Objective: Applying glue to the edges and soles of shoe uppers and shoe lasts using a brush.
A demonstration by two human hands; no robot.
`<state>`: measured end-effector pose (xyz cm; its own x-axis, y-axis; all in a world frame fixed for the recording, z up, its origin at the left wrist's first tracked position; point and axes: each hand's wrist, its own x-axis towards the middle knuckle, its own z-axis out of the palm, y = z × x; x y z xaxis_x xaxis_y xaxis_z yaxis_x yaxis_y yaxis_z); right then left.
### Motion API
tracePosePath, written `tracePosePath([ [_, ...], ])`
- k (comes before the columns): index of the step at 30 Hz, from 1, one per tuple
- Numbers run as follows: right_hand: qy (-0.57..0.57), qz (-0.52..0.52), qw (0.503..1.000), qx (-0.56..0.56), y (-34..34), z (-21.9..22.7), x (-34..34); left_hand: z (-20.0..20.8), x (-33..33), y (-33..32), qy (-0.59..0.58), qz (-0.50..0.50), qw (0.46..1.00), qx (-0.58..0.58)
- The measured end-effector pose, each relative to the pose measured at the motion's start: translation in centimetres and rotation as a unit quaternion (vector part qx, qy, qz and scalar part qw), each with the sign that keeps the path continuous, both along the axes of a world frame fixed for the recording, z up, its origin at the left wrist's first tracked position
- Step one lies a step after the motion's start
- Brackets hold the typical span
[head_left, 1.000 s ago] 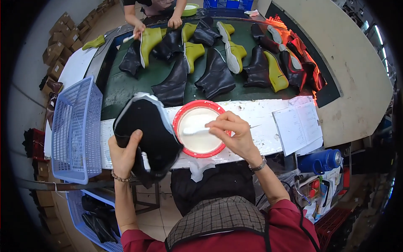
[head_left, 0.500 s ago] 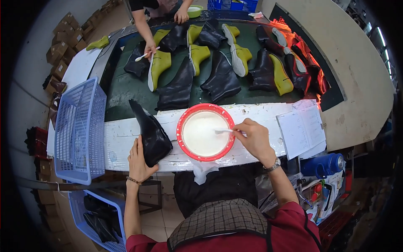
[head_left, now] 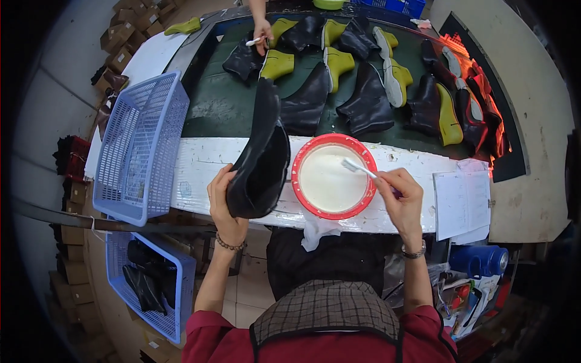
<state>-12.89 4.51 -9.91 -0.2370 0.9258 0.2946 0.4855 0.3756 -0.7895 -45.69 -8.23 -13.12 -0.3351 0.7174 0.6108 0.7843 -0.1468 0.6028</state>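
My left hand (head_left: 225,202) grips a black leather boot (head_left: 261,160) by its lower end. The boot is held up above the white bench top, left of a red-rimmed bowl (head_left: 370,193). Thick white liquid (head_left: 330,187) fills much of this bowl. In my right hand (head_left: 402,202), closed around its handle, is a white toothbrush (head_left: 358,167). Its bristle end is over the liquid, and I cannot tell whether it touches. Across the bench, a co-worker's hand (head_left: 262,33) holds a similar white brush near a yellow-green sole.
Black boots and yellow-green soles (head_left: 278,65) lie on a dark green belt (head_left: 203,115), running towards an orange glow at right. A blue basket (head_left: 142,148) stands left, above another basket (head_left: 184,275) of black footwear. An open notebook (head_left: 454,206) and blue bottle (head_left: 478,261) are at right.
My left hand has raised the boot from the bench and tilted it. My right hand still holds the toothbrush over the bowl. The whole view has shifted, and the co-worker shows less.
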Motion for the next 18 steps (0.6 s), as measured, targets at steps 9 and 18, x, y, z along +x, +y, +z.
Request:
tracePosePath([
  [9,0.057,0.066,0.995,0.039,1.4,1.5,-2.6,1.8,3.1,-0.5,-0.019,-0.116,0.992,0.043],
  [18,0.112,0.130,0.982,0.083,0.2,2.1,-3.2,2.5,4.3,1.9,-0.074,-0.063,0.988,0.122],
])
